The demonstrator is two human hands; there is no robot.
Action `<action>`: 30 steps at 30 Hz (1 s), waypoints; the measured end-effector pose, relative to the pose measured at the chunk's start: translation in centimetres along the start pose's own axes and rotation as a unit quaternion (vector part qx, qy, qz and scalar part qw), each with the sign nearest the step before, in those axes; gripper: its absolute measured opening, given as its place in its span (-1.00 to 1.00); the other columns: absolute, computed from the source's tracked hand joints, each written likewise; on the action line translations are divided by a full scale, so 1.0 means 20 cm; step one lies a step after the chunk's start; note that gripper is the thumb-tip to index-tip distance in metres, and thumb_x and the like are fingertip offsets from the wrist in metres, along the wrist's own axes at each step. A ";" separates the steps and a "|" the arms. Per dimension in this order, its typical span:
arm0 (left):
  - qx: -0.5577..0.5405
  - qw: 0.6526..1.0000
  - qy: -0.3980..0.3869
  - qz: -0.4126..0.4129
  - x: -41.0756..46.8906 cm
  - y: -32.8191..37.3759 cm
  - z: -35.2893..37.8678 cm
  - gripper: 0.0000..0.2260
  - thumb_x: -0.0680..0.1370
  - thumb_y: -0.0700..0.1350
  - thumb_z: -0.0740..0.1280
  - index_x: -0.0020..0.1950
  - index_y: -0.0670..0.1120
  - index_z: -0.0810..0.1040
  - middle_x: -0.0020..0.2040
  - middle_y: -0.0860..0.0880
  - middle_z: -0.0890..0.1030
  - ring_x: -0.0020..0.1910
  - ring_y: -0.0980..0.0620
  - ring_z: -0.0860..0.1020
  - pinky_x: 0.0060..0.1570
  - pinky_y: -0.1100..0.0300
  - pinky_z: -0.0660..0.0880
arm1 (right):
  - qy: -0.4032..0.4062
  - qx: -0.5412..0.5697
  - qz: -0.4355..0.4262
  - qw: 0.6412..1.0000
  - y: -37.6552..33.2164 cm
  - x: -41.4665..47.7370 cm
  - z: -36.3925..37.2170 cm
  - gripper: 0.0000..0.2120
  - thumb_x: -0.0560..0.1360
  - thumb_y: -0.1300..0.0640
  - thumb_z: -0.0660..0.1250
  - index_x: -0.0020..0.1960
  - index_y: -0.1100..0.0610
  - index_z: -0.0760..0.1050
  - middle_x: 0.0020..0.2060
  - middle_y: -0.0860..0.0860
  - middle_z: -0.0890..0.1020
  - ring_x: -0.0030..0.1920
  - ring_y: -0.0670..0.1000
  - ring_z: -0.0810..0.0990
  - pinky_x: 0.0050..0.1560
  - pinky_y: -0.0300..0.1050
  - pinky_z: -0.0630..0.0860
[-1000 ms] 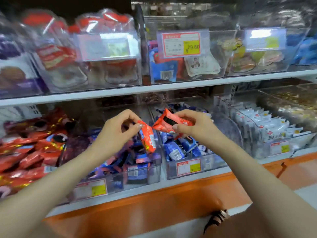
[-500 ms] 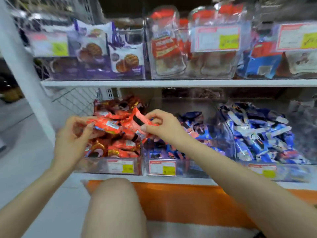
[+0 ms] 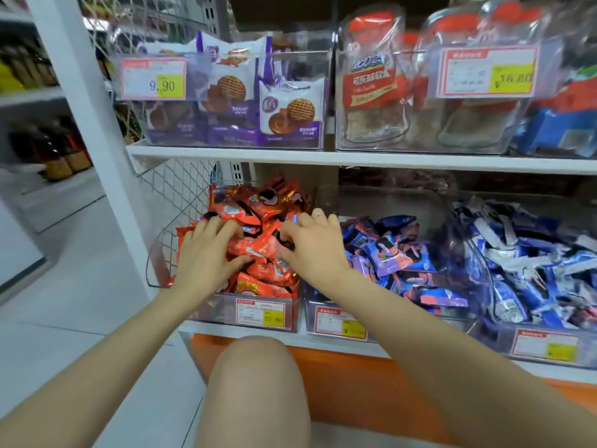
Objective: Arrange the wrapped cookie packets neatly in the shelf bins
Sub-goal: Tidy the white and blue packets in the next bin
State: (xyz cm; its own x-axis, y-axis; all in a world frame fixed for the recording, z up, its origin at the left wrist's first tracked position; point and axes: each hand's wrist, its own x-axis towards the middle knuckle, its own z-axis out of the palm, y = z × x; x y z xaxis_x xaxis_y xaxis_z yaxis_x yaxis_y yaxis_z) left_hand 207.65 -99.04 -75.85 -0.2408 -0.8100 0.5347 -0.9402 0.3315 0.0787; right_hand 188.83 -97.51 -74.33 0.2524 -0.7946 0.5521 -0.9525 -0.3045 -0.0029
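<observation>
At the lower shelf's (image 3: 245, 334) left end, a clear bin (image 3: 223, 310) brims with red cookie packets (image 3: 258, 202). The left hand (image 3: 206, 253) lies flat on them, fingers spread. The right hand (image 3: 313, 247) bends onto the heap, grip unclear. The next bin (image 3: 452, 313) holds purple-blue packets (image 3: 394, 253) and the rightmost bin (image 3: 484, 337) holds blue-and-white packets (image 3: 533, 263).

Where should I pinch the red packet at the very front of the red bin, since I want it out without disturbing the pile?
Pinch the front red packet across its narrow width, probably from above on the aisle side. It lies flat and crosswise, uncovered, just behind the front wall of the clear bin, whose top is open.
</observation>
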 end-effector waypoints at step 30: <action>-0.347 0.829 -0.280 0.338 0.34 1.85 0.15 -0.85 0.55 -0.15 0.30 0.11 -0.08 0.51 0.07 0.02 0.59 -0.07 0.07 0.54 -0.04 0.12 0.49 | 0.059 0.071 0.352 0.931 1.53 -0.99 -0.85 -0.81 0.48 0.23 0.37 0.10 0.15 0.56 -0.11 0.04 0.61 -0.32 -0.17 0.45 -0.15 -0.19 0.32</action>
State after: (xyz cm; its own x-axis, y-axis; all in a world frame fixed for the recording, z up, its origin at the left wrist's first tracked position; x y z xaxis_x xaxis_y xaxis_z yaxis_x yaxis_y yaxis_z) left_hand 170.56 -93.83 -71.88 -0.9125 -0.3596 0.1949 -0.2271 0.8417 0.4899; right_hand 151.86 -82.20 -71.18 -0.4547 -0.7626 0.4602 -0.8409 0.1972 -0.5040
